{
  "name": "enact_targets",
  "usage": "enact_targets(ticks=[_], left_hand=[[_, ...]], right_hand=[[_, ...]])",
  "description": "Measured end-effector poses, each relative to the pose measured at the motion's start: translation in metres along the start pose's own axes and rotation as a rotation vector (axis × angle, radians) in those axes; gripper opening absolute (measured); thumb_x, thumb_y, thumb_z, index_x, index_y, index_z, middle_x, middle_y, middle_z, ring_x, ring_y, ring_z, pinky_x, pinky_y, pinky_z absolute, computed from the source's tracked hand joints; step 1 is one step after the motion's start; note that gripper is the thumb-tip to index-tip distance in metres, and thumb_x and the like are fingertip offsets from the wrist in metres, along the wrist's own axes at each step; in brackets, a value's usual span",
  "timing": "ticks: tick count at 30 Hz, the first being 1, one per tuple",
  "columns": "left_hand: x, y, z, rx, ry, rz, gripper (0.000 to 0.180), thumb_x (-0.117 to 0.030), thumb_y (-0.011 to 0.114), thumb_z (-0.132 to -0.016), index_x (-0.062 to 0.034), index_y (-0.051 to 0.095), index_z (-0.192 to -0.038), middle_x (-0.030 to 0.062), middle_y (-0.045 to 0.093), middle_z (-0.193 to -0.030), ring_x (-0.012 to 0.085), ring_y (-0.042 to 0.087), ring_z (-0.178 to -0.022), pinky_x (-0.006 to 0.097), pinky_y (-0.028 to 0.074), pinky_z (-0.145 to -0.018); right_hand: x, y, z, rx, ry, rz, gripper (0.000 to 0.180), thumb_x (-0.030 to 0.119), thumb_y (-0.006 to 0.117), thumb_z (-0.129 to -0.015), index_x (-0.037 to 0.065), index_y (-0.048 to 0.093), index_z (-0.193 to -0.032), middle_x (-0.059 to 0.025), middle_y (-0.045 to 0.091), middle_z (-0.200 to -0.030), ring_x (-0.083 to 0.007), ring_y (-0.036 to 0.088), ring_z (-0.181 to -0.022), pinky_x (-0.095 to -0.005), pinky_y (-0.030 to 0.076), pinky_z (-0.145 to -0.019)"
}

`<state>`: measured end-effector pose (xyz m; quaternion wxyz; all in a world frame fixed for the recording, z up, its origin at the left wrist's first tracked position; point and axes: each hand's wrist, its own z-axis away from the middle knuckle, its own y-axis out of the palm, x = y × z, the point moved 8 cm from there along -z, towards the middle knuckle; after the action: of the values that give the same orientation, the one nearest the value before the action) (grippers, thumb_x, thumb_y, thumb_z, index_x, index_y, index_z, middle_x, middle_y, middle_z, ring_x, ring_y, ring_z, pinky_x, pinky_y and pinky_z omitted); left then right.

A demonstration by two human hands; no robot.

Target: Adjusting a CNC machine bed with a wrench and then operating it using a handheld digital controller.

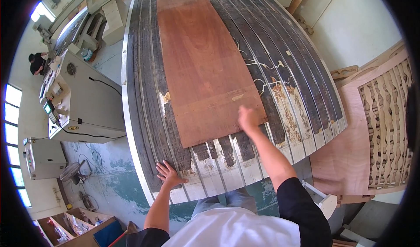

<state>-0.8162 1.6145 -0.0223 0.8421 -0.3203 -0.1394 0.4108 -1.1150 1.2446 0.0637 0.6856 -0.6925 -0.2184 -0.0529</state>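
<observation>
Lying flat and lengthwise on the slatted machine bed (144, 94): a long reddish-brown wooden board (203, 63), its near end short of the bed's front edge, its far end close under a machine head barely visible at the top. Placed that way, probably, so the whole face rests supported across the dark, worn slats and metal rails.

Right hand (248, 119) laid on the board's near right corner, fingers bent down over the surface, pressing or nudging rather than gripping; whether anything is pinched at the edge cannot be told. Arm stretched well forward, apparently to steer or seat the corner.

Left hand (168, 175) spread flat on the bed's near left edge, fingers released and splayed, holding nothing, likely as a brace for the long reach across.

Just right of the bed, leaning upright: a carved openwork wooden panel (387, 129) with wavy cut-outs, backed by a plain plywood sheet (337, 168). To the left, a grey control cabinet (85, 102) with cables trailing to the floor, well apart from the board. Farther off at upper left, another person (37, 62) at a second machine.
</observation>
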Motion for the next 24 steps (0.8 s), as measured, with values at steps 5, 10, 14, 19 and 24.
enact_targets(ticks=[5, 10, 14, 19, 24], left_hand=[[-0.014, -0.002, -0.004, 0.022, 0.023, 0.005, 0.162, -0.048, 0.091, -0.041, 0.0028, -0.030, -0.136, 0.0347, -0.029, -0.141, 0.0476, -0.025, -0.133, 0.067, -0.001, -0.103], [0.006, 0.000, -0.005, -0.009, -0.025, -0.013, 0.165, -0.049, 0.092, -0.038, 0.0001, -0.032, -0.135, 0.0330, -0.033, -0.140, 0.0459, -0.026, -0.133, 0.065, 0.002, -0.105], [0.000, 0.001, -0.006, 0.008, -0.031, -0.029, 0.165, -0.049, 0.091, -0.039, -0.0002, -0.034, -0.134, 0.0325, -0.034, -0.139, 0.0457, -0.028, -0.133, 0.065, 0.002, -0.105], [-0.003, -0.001, -0.003, -0.006, -0.011, -0.013, 0.164, -0.049, 0.091, -0.039, 0.0018, -0.032, -0.134, 0.0334, -0.033, -0.139, 0.0468, -0.027, -0.132, 0.067, 0.001, -0.103], [-0.001, 0.001, -0.003, -0.003, -0.017, -0.032, 0.163, -0.049, 0.091, -0.040, 0.0010, -0.033, -0.134, 0.0338, -0.033, -0.139, 0.0468, -0.027, -0.132, 0.067, 0.000, -0.103]], right_hand=[[-0.195, -0.055, 0.015, -0.115, 0.166, 0.104, 0.007, 0.007, 0.060, -0.074, 0.001, 0.062, -0.071, -0.0211, 0.060, -0.066, -0.0398, 0.060, -0.064, -0.0474, 0.047, -0.059], [-0.164, -0.059, 0.067, -0.064, 0.059, -0.039, 0.019, 0.001, 0.058, -0.075, 0.003, 0.059, -0.094, -0.0217, 0.056, -0.104, -0.0386, 0.057, -0.093, -0.0441, 0.047, -0.078], [-0.105, -0.063, 0.072, -0.020, -0.201, 0.002, 0.033, 0.000, 0.059, -0.074, 0.006, 0.060, -0.107, -0.0191, 0.047, -0.119, -0.0371, 0.051, -0.107, -0.0437, 0.044, -0.085], [-0.082, -0.060, 0.071, -0.006, -0.330, 0.064, 0.025, 0.001, 0.058, -0.077, 0.005, 0.063, -0.101, -0.0170, 0.048, -0.115, -0.0344, 0.044, -0.115, -0.0474, 0.038, -0.090], [-0.087, -0.035, 0.084, 0.247, -0.505, 0.254, 0.007, 0.002, 0.054, -0.078, 0.003, 0.053, -0.085, -0.0178, 0.054, -0.101, -0.0348, 0.053, -0.103, -0.0462, 0.044, -0.082]])
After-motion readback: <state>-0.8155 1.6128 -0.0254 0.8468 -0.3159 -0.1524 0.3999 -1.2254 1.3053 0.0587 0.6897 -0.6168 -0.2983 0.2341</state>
